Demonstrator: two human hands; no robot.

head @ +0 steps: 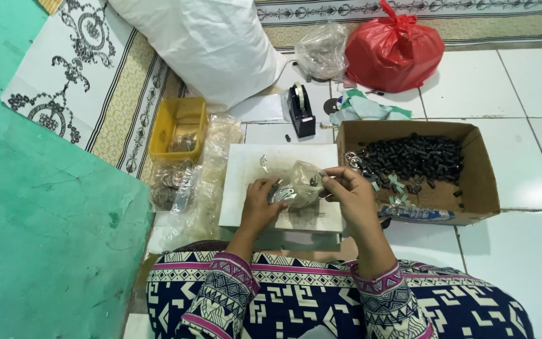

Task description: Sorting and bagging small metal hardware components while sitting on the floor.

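Both hands, left hand [260,202] and right hand [348,188], are pinching a small clear plastic bag [302,182] of metal pieces over the white board [246,188] (fingers clenched); a loosening pinch could be spilling pieces.

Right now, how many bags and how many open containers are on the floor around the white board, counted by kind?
Tied red plastic bag: 1
Clear plastic bags: 3 (one behind, one beside the tray, a small one held by the left hand and right hand)
Cardboard box of small black parts: 1
Yellow tray: 1
Total: 6
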